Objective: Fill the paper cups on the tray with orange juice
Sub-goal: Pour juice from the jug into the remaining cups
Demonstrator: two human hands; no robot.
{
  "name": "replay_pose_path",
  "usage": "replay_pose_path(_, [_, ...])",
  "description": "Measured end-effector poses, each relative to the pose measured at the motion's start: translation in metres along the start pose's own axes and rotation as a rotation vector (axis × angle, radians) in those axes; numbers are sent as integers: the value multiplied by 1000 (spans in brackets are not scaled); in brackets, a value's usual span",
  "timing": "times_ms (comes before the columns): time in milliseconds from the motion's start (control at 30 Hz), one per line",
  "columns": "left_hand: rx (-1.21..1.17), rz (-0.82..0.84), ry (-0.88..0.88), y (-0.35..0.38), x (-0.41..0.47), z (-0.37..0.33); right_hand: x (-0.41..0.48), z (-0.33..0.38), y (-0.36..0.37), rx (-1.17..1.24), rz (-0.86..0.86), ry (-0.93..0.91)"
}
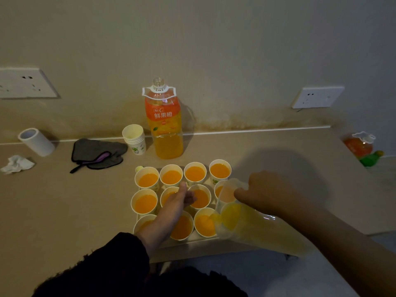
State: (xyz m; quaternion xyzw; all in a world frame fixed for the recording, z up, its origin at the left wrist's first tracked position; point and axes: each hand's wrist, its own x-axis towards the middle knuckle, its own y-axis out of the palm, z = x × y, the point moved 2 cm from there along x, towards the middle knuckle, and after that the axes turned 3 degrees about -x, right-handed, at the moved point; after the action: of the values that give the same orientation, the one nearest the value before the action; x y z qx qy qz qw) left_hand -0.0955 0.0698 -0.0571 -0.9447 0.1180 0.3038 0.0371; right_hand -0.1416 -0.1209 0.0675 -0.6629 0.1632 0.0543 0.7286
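Beige desk, stained wall; right hand grips blurred tilted bottle hiding cups; left hand grasp unclear.

Juice-filled paper cups cover the tray, a bottle tilted over one.
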Motion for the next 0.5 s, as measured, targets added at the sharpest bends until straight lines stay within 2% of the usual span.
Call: replay_pose_path(500, [-15, 4, 1, 0, 1, 0, 3, -1, 0, -2, 1, -7])
